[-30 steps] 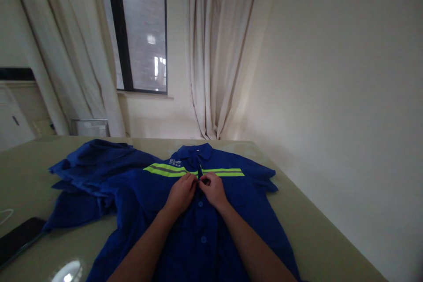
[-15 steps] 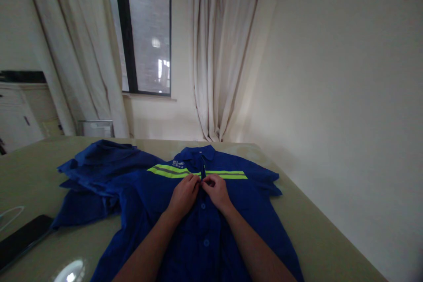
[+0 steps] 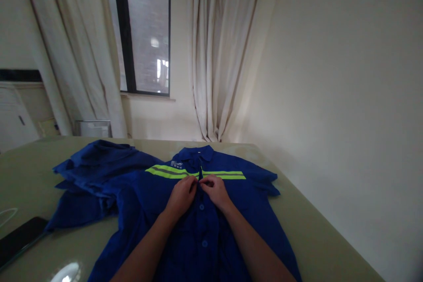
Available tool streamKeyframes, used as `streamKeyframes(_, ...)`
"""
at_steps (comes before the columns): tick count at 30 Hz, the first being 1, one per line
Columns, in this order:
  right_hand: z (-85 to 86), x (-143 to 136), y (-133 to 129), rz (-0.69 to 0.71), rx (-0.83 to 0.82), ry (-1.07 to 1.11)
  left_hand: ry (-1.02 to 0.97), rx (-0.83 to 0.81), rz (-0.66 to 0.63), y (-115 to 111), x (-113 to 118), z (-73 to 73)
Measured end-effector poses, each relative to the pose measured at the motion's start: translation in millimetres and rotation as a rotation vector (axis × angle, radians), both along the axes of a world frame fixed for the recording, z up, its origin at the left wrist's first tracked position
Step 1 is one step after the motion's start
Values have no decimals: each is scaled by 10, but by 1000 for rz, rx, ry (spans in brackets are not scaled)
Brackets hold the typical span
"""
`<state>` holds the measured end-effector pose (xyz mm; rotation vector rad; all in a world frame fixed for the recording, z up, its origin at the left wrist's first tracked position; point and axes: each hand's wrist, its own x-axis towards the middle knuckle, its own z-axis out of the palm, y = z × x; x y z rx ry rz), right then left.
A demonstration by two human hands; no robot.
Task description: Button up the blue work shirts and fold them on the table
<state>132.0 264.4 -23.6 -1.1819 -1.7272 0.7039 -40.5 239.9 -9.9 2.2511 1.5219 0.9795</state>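
Observation:
A blue short-sleeved work shirt [image 3: 251, 211] lies face up, its collar pointing away from me. Yellow-green reflective bands cross its chest, and a white logo [image 3: 176, 165] sits above the left one. My left hand [image 3: 181, 191] pinches the front placket just below the band. Opposite it, my right hand [image 3: 214, 189] pinches the other edge of the same opening, fingertips almost meeting those of the left. Below the hands a button [image 3: 202, 207] and a lower button [image 3: 204, 243] show on the placket. Whatever lies between the fingertips, perhaps a button, is hidden.
More blue clothing [image 3: 95, 158] is heaped to the left of the shirt. A black phone [image 3: 21, 238] and a white cable [image 3: 9, 215] lie at the table's left. The pale green table [image 3: 317, 242] ends along the wall at right. Curtains [image 3: 218, 53] hang behind.
The view has shifted slightly, so things sit a little further left. Both hands stay at the same spot on the placket, with only slight finger movement.

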Motion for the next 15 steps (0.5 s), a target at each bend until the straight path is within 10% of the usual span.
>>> streamKeyframes(15,49,-91,-88,-88,20,-210,-200,-108,-42,63,-35,-46)
